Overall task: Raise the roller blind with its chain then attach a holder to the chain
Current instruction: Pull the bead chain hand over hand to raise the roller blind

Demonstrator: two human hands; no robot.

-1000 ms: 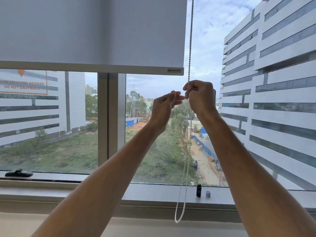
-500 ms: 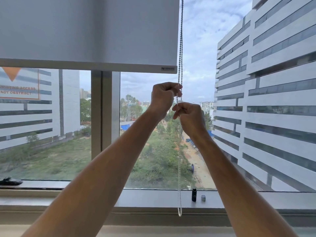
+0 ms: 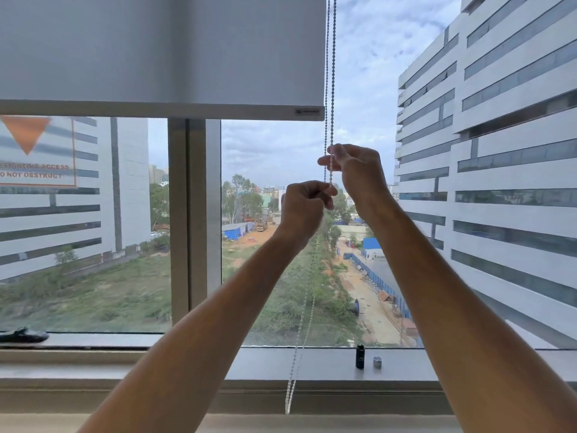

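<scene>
Two bare hands are raised in front of the window, both on the white beaded chain (image 3: 330, 73) that hangs just right of the grey roller blind (image 3: 162, 51). The right hand (image 3: 359, 173) is the higher one and pinches the chain between thumb and fingertips; its fingers there are smeared by motion blur, so which of the two strands it holds cannot be told. The left hand (image 3: 304, 207) sits lower and just to the left, fingers curled into a fist around the chain, whose beads vanish behind its knuckles. Below the hands the chain is faint against the trees, then shows again as a narrow loop whose bottom hangs in front of the near edge of the grey window sill (image 3: 187, 364).

On the sill, right of the loop, stand a small black cylindrical piece (image 3: 360, 356) and, just beside it, a smaller grey cap-like piece (image 3: 377, 362); they are too small to identify. The blind's top is cut off by the upper edge, its bottom bar covering roughly the upper quarter of the glass. At far left, a black window handle (image 3: 23, 335) and an orange-and-white sticker (image 3: 37, 151) are each partly cut off, the sticker's lettering blurred.
</scene>
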